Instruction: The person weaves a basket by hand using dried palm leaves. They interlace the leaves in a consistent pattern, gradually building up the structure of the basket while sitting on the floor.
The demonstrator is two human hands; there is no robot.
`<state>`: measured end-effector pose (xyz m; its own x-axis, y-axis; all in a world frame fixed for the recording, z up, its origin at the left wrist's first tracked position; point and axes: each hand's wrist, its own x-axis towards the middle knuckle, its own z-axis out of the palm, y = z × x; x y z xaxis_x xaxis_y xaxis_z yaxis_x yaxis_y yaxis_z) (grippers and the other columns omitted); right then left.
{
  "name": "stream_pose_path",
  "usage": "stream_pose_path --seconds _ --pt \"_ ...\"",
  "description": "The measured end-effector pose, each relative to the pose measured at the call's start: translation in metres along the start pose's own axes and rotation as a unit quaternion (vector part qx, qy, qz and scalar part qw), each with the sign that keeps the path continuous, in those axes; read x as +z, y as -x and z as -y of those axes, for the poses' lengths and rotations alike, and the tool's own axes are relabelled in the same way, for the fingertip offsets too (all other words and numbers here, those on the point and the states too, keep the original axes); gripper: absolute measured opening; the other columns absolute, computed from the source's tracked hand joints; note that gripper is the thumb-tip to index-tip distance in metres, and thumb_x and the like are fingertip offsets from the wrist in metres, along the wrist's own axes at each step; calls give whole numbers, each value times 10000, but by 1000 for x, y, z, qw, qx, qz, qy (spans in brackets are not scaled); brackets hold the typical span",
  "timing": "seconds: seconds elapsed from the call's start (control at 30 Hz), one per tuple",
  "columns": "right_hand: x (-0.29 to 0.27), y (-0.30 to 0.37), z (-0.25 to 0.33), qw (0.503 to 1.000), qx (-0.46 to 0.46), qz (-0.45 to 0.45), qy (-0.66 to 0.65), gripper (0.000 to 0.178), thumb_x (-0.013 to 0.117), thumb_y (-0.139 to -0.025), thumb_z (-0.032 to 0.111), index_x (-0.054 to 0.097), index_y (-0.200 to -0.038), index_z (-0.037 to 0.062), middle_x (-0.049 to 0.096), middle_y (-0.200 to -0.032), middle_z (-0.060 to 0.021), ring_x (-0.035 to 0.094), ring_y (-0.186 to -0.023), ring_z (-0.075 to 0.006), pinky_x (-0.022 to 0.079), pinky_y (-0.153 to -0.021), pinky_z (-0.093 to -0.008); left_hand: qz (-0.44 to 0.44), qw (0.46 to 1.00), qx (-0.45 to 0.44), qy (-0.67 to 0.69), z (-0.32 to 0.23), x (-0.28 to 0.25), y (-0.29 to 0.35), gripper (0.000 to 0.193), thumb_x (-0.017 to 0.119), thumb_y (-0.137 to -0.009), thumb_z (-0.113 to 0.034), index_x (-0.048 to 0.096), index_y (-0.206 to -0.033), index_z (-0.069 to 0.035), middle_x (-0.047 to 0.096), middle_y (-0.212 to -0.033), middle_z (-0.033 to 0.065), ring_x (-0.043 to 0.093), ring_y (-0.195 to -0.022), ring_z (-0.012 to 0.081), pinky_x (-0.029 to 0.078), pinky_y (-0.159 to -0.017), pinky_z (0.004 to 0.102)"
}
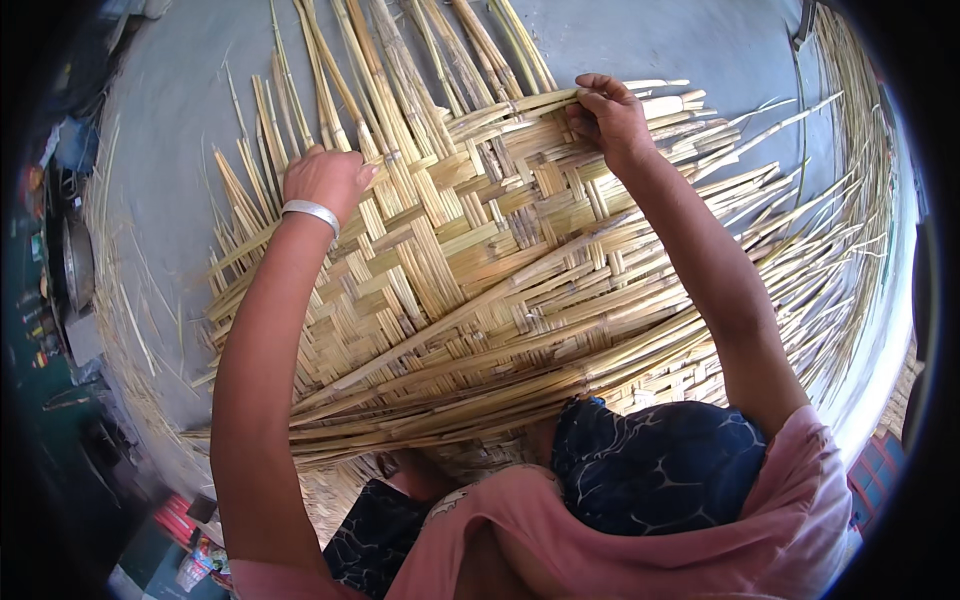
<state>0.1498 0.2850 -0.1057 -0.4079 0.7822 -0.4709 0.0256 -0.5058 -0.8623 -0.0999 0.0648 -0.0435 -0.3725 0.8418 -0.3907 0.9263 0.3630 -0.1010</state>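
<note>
A partly woven mat [430,265] of flat, pale yellow split-reed strips spreads in front of me, with loose strip ends fanning out on its far side and both flanks. My right hand [610,115] is closed in a pinch at the mat's far edge, gripping a reed strip [515,107] that runs leftward across the upright strips [385,85]. At the far left of the weave, my left hand [325,183] is curled shut around strips lying crosswise there; its fingertips are partly hidden. A pale bangle circles my left wrist.
Several long loose strips [440,410] lie across the near part of the mat, close to my knees. Grey floor [680,45] surrounds the weave. A bundle of thin stalks [860,200] lies along the right. Household items [75,260] crowd the left edge.
</note>
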Motion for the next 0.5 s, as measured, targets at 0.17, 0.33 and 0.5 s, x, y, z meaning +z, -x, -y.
stream_pose_path --seconds 0.17,0.33,0.5 --pt "-11 1 6 997 22 43 -52 203 512 -864 23 535 -1064 42 595 -801 -65 600 -668 -120 517 -573 -230 -51 981 34 182 -64 -24 -14 345 620 -802 -137 549 -1124 -35 567 -1038 138 579 -922 318 470 -834 399" --pt "-17 3 13 984 47 102 -137 120 458 -878 19 543 -953 58 562 -763 -49 580 -653 -126 514 -580 -255 -107 934 83 330 -99 -7 -52 400 671 -787 -202 557 -1127 -25 563 -1051 149 584 -941 294 464 -853 371" --pt "-26 -3 12 970 24 160 -181 111 419 -888 35 526 -893 67 552 -754 -46 559 -630 -132 512 -592 -278 -55 917 68 390 -101 -5 -82 360 765 -696 -283 642 -882 -1 624 -888 141 596 -783 226 467 -736 318"
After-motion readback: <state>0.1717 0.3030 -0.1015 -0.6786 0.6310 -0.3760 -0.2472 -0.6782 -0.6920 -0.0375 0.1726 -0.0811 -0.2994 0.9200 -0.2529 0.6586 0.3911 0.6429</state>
